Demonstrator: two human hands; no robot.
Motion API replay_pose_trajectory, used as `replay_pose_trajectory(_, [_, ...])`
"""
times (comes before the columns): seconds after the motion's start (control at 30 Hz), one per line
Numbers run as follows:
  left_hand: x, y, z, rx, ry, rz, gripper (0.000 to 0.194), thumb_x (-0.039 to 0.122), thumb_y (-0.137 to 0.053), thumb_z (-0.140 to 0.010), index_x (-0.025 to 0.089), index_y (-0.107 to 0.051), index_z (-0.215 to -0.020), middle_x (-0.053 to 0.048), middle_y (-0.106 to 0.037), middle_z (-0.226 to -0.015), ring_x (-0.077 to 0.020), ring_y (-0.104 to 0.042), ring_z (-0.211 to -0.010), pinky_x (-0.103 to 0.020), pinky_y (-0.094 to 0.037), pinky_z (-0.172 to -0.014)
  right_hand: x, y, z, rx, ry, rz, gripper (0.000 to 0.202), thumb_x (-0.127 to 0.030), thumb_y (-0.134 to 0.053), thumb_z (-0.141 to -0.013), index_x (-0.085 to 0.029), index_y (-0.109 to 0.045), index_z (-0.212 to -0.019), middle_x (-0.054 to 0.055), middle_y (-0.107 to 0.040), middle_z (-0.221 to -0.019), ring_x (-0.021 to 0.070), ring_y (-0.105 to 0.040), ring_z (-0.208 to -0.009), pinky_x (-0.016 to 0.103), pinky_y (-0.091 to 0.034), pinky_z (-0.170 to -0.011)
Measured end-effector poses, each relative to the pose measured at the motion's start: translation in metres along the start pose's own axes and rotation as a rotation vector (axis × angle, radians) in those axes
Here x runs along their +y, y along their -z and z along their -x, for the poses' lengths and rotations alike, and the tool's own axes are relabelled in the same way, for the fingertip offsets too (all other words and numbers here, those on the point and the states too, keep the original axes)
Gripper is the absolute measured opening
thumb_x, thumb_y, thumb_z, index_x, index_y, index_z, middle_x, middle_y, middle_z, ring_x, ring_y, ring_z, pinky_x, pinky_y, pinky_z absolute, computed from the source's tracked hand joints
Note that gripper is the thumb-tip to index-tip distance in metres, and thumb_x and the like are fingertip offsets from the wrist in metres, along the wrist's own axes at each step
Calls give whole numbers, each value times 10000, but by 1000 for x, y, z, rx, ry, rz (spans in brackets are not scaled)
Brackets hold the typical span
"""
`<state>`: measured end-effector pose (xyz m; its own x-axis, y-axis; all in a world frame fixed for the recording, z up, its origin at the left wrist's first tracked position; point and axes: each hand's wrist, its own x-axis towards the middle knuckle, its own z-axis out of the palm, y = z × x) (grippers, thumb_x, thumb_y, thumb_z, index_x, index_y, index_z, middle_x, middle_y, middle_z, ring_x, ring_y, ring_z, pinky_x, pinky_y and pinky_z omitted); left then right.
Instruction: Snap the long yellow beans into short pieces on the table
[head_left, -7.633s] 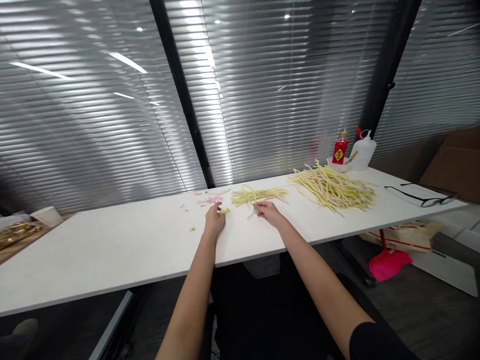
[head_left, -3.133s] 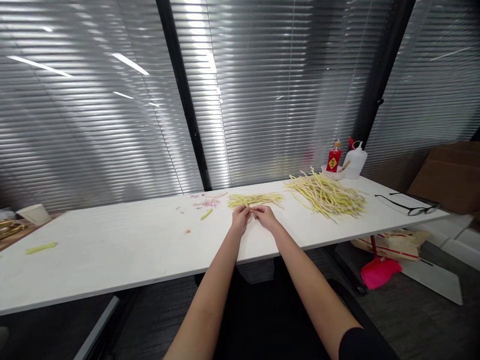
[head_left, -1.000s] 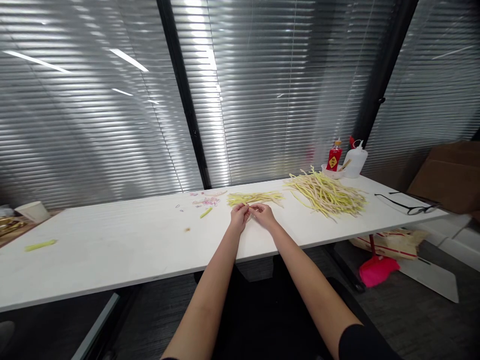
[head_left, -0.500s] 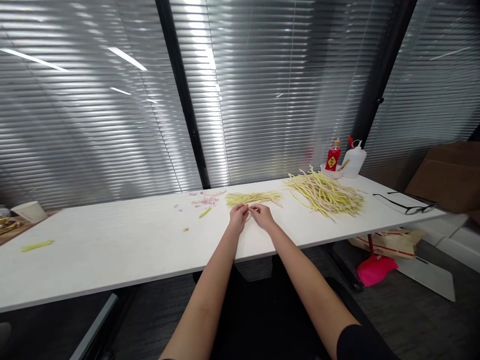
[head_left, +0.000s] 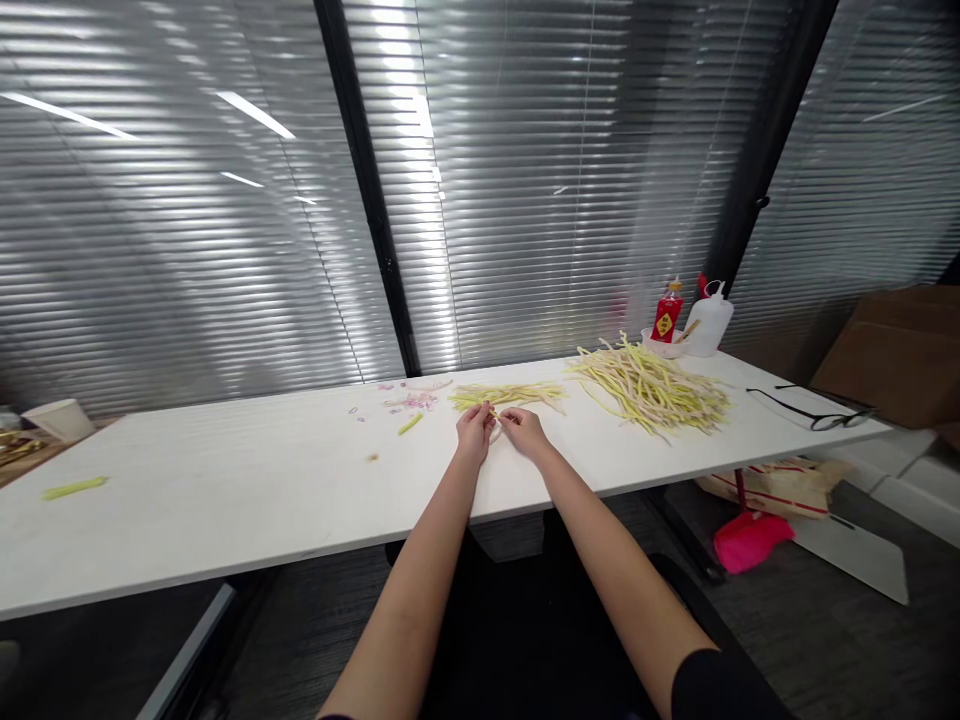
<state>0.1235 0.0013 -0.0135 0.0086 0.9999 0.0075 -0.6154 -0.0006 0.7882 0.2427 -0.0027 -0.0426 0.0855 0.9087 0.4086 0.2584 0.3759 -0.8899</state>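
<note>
My left hand (head_left: 474, 432) and my right hand (head_left: 523, 430) are close together over the white table (head_left: 247, 480), fingers pinched on a thin pale yellow strand (head_left: 495, 414) between them. Part of the strand hangs below the fingertips. Just behind my hands lies a row of yellow-green strands (head_left: 517, 395). To the right is a large heap of similar strands (head_left: 649, 385). Left of my hands are a short yellow-green bundle (head_left: 410, 424) and a scatter of small pink and purple bands (head_left: 416, 401).
Another short bundle (head_left: 75, 488) lies at the far left, near a paper cup (head_left: 60, 420). A red bottle (head_left: 666, 312), a bowl (head_left: 660, 346) and a white squeeze bottle (head_left: 709, 322) stand at the back right. Eyeglasses (head_left: 825, 420) lie at the right edge.
The fingers of my left hand have shifted slightly, and a bit more of the yellow strand shows between my hands. The things on the table look unmoved.
</note>
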Motion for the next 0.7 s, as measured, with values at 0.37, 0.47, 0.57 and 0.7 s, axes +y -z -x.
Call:
replay_pose_trajectory(0.37, [-4,3,-4,-5,-11,10,306,281,-856,-536,139,-620,-670,-16,-625,-748,-91,-587,-711,-211,-444,-662,-8,0,4,42,-17,-36,244,-378,-647,-709,-202,-707,-867,68,-703,-929,190,-629,-800,318,-492,-738])
replay_pose_trajectory(0.47, [-5,4,-5,-44,-9,-1,316,286,-861,-526,139,-628,-679,-18,-629,-742,-103,-593,-716,-229,-451,-677,-9,0,4,32,-6,-39,271,-380,-662,-708,-201,-713,-904,76,-703,-963,191,-627,-808,329,-494,-752])
replay_pose_trajectory(0.57, [-6,4,-4,-92,-11,-4,311,285,-863,-527,139,-626,-666,-18,-624,-732,-121,-600,-747,-251,-460,-717,-8,1,4,26,-2,-47,283,-364,-669,-704,-190,-715,-922,79,-707,-959,192,-622,-810,333,-489,-770])
replay_pose_trajectory(0.7, [-7,4,-4,-165,2,-21,298,283,-858,-528,131,-623,-631,-28,-624,-736,-134,-597,-773,-262,-458,-748,-5,0,3,8,8,-80,283,-396,-656,-719,-176,-722,-885,68,-713,-869,190,-617,-769,326,-481,-743])
